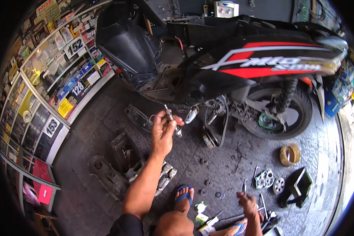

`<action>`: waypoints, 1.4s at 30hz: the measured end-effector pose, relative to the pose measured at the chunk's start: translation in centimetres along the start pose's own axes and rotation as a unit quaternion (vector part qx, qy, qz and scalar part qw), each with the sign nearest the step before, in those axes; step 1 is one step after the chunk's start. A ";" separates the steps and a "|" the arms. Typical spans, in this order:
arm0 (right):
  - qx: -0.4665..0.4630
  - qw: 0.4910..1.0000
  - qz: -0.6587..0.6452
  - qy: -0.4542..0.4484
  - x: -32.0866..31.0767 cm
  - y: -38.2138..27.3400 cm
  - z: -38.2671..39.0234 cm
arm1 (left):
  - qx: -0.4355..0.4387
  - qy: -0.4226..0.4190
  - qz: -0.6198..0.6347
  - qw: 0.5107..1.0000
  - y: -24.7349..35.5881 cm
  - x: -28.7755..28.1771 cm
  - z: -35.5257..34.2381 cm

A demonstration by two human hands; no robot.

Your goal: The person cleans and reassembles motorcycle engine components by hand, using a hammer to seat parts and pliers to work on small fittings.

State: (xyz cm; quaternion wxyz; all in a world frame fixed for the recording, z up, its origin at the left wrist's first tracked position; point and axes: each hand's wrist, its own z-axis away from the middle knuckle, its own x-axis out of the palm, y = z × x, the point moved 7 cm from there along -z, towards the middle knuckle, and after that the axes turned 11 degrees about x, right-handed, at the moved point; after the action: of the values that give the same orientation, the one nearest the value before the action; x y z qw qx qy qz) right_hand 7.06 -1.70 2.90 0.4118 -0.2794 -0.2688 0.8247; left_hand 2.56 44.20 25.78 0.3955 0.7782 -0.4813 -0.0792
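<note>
The left hand (163, 131) pinches a shaft (168, 114), seemingly inspecting it, and the next move calls for steadiness; the blurred right hand (247, 204) has a grip I cannot tell.

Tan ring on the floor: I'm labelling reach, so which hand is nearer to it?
Right. The right hand is left of the tan ring and lower in the picture; the left hand is much farther left, holding a slim metal part.

A motorbike workshop and shop in one: a scooter (240, 59) stands at the far side with its drive belt (227, 116) exposed, loose metal parts (265, 179) lie on the dark floor (190, 165), and display cases (59, 142) of boxed goods (66, 107) line the left.
</note>
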 end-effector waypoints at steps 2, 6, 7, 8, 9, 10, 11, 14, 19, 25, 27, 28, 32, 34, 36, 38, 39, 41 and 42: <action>0.011 0.998 -0.031 -0.055 2.3 -0.8 0.6 | -0.011 -0.007 0.001 1.000 -2.8 -0.4 -1.2; 0.035 0.983 -0.083 -0.158 7.1 -1.5 0.8 | -0.006 -0.015 0.048 0.999 -8.1 -0.6 -4.3; 0.051 0.987 -0.039 -0.149 7.4 -1.6 0.5 | 0.002 -0.019 0.051 0.998 -9.1 -0.7 -4.9; 0.069 0.988 0.005 -0.139 7.9 -1.5 0.6 | -0.001 -0.022 0.052 0.998 -10.0 -0.7 -5.2; 0.070 0.987 0.012 -0.142 8.5 -1.8 0.3 | 0.001 -0.021 0.056 0.998 -10.7 -0.8 -5.3; 0.070 0.987 0.018 -0.145 8.9 -2.3 0.2 | 0.003 -0.020 0.060 0.998 -11.3 -0.8 -5.4; 0.058 0.983 0.035 -0.170 9.3 -3.0 -0.1 | 0.001 -0.021 0.055 0.998 -11.7 -0.9 -5.4; 0.065 0.980 -0.046 -0.183 10.3 -4.7 -0.8 | -0.011 -0.034 0.050 0.998 -12.6 -0.7 -4.9; 0.065 0.979 -0.026 -0.192 10.3 -8.5 -1.2 | 0.013 -0.057 0.071 0.996 -13.1 -0.2 -4.2; -0.036 0.965 -0.077 -0.248 12.2 -17.1 -0.9 | -0.002 -0.051 0.114 0.992 -13.5 0.7 -3.9; -0.038 0.955 -0.125 -0.266 12.9 -20.1 -0.4 | 0.014 -0.034 0.142 0.989 -13.3 0.8 -4.1; -0.036 0.955 -0.122 -0.269 13.2 -21.4 -0.1 | -0.001 -0.037 0.127 0.991 -13.4 0.9 -4.2; -0.073 0.929 -0.069 -0.356 14.9 -26.8 0.6 | -0.062 -0.049 0.124 0.989 -13.1 0.8 -4.5; -0.080 0.916 -0.059 -0.388 15.6 -28.6 0.7 | -0.073 -0.049 0.167 0.982 -12.9 0.8 -4.7; -0.079 0.908 -0.047 -0.408 16.3 -29.6 0.6 | -0.066 -0.068 0.190 0.977 -12.7 0.6 -4.8; -0.076 0.892 -0.068 -0.441 16.9 -30.2 0.5 | -0.058 -0.086 0.190 0.976 -12.9 0.4 -4.9; -0.074 0.883 -0.079 -0.456 17.2 -30.2 0.4 | -0.040 -0.097 0.200 0.974 -12.9 0.4 -5.0; -0.058 0.869 -0.095 -0.483 17.8 -30.0 0.0 | -0.034 -0.120 0.176 0.976 -13.2 0.3 -4.8; -0.053 0.858 -0.112 -0.499 18.1 -30.0 -0.1 | -0.020 -0.130 0.152 0.980 -13.2 0.3 -4.7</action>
State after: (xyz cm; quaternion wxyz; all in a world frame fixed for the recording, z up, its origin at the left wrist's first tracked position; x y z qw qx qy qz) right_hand 13.89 28.82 18.73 0.2968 0.1802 -0.5111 0.7863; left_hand 14.10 49.43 19.91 0.3526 0.6711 -0.6394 -0.1284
